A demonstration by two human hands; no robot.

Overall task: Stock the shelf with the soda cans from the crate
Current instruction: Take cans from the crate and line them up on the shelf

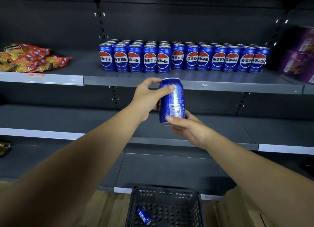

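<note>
Both arms reaching fwd, bare. Left hand [147, 97] gripping up high w/ thumb across front; right hand [188, 127] cupping from below, thumb pressing.

One head-worn wide-angle view faces the shelf [192, 83] front-on from close by, tilted downward, so both forearms reach in from the bottom edge and the crate [163, 195] lies underneath.

Dark metal shelving unit [51, 31], dim light; wood-look floor [108, 208], possibly laminate.
</note>
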